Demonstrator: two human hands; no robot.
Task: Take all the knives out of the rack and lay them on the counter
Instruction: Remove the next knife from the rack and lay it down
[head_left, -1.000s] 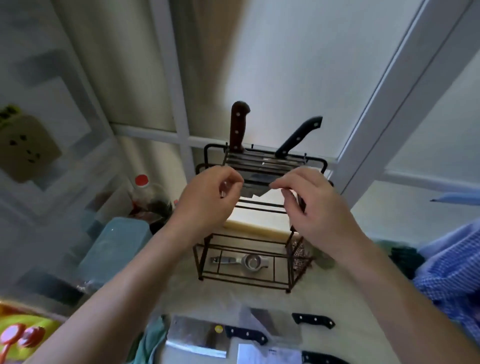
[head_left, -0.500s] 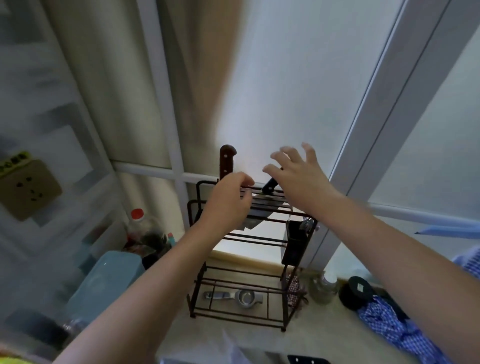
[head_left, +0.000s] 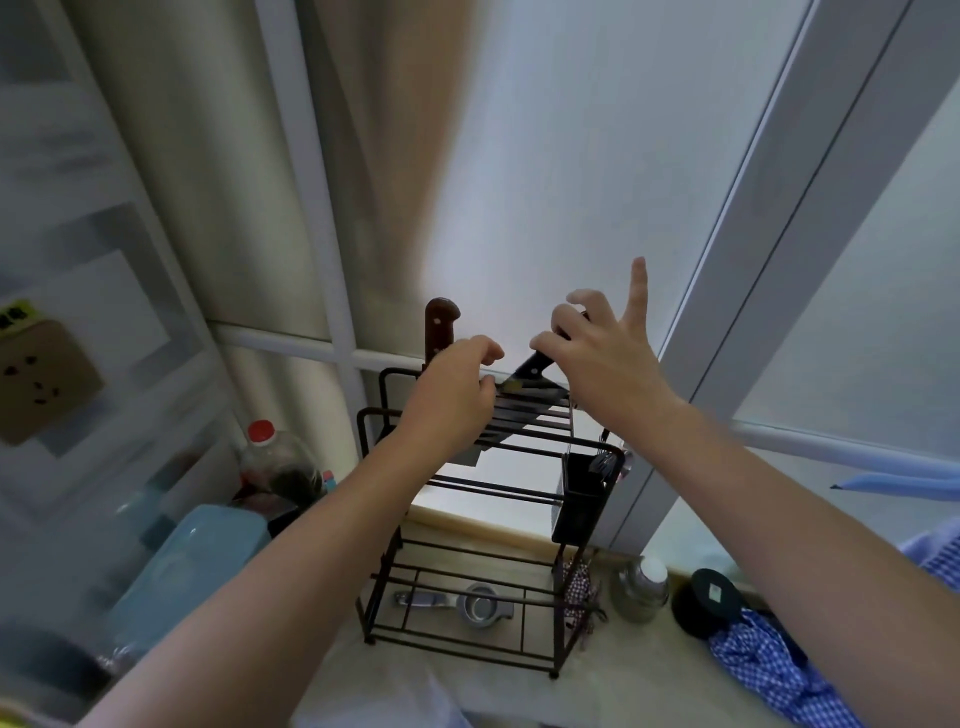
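1. Nearest on the counter, close to its front edge, stands the black wire rack; a metal strainer with a flat handle lies on the counter inside the rack's bottom frame.
2. Along the counter's right side, beside the rack, stand a small steel jar and a round black lid, the lid touching a blue checked cloth by the right edge.
3. Toward the counter's left end sits a pale blue container, with a red-capped bottle behind it.
4. A black cup hangs on the right side of the rack, with utensil tips showing above its rim.
5. At the rack's top rails the left hand rests with fingers curled loosely; whether it pinches anything I cannot tell.
6. Just right of it, the right hand closes thumb and bent fingers around the black-handled knife, with one finger pointing straight up. That knife leans to the right, its blade down between the top rails.
7. At the rack's back left corner a brown-handled knife stands upright in its slot, partly hidden by the left hand.
8. Behind everything is a white-framed window.
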